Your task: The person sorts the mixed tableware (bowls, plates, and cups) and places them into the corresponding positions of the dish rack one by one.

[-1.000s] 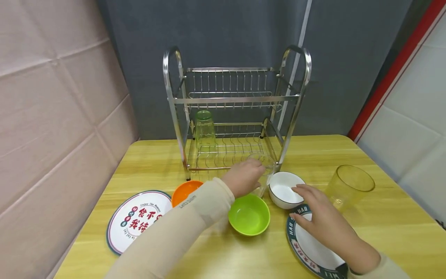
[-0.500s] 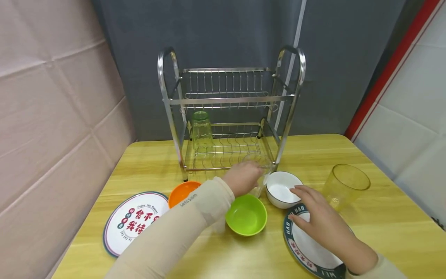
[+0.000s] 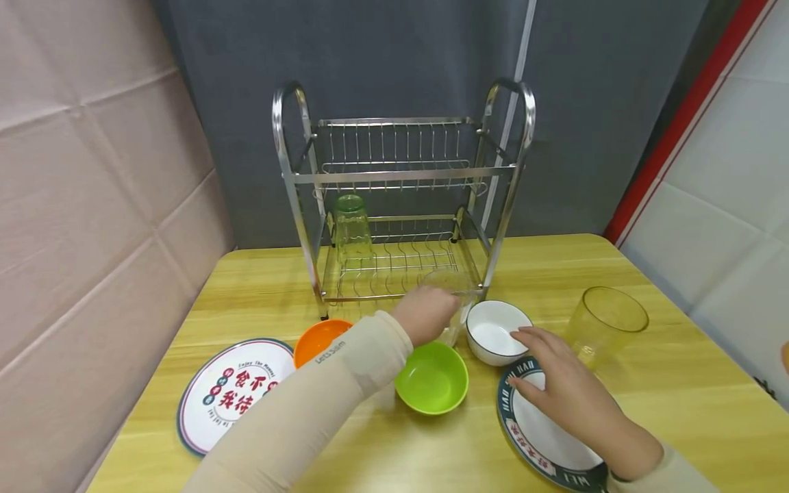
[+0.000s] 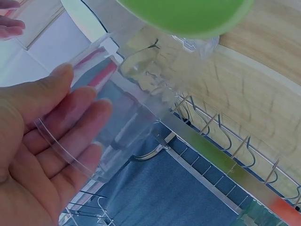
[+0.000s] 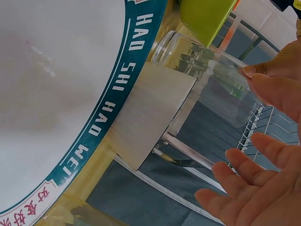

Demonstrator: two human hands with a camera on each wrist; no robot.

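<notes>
The left hand grips a clear plastic tumbler, fingers curled round its wall; the tumbler is upright at the front edge of the two-tier stainless wire dish rack, between a lime-green plastic bowl and a white ceramic bowl. The right hand lies with fingers relaxed and spread over a round white plate with a teal lettered rim, holding nothing.
</notes>
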